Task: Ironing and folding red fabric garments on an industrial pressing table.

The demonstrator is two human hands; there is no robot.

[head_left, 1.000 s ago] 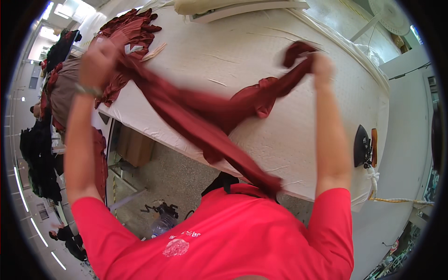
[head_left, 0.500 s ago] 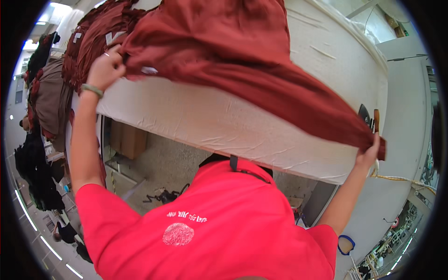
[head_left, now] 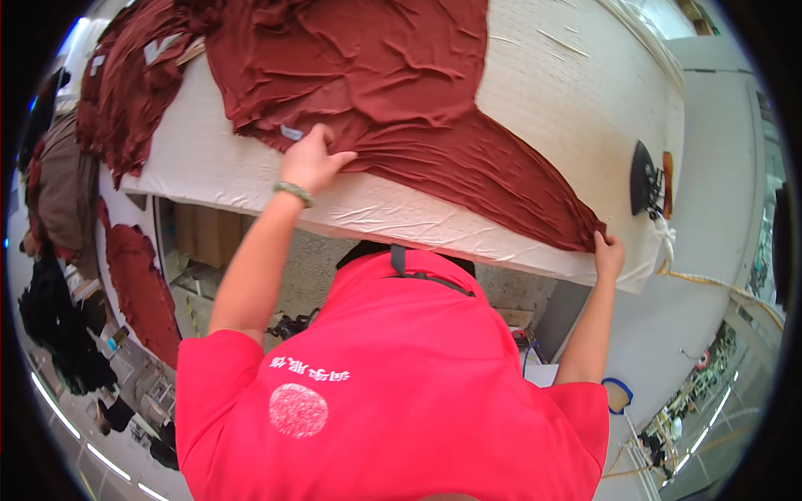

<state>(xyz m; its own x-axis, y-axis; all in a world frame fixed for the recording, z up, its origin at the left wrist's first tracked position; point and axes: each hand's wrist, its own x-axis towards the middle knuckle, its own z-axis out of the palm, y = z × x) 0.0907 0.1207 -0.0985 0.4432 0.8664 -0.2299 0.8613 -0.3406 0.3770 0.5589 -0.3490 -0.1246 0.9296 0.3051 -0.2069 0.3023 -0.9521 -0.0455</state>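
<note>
A dark red long-sleeved garment (head_left: 393,92) lies spread across a padded table (head_left: 568,108) covered in off-white cloth. One sleeve stretches to the right along the near edge. My right hand (head_left: 609,255) pinches the end of that sleeve at the table's near right. At the garment's near edge, close to a small white label (head_left: 291,133), my left hand (head_left: 312,161) rests with thumb and forefinger apart. Its other fingers are partly hidden.
A dark iron (head_left: 643,179) with a brown handle stands at the table's right edge, beside a cord (head_left: 710,284). More dark red garments (head_left: 134,75) are heaped at the far left. Cardboard boxes (head_left: 205,234) show below the table.
My left hand has let go of the garment's left corner and moved right along its near edge. My right hand has drawn the sleeve end leftward, and the garment lies flatter.
</note>
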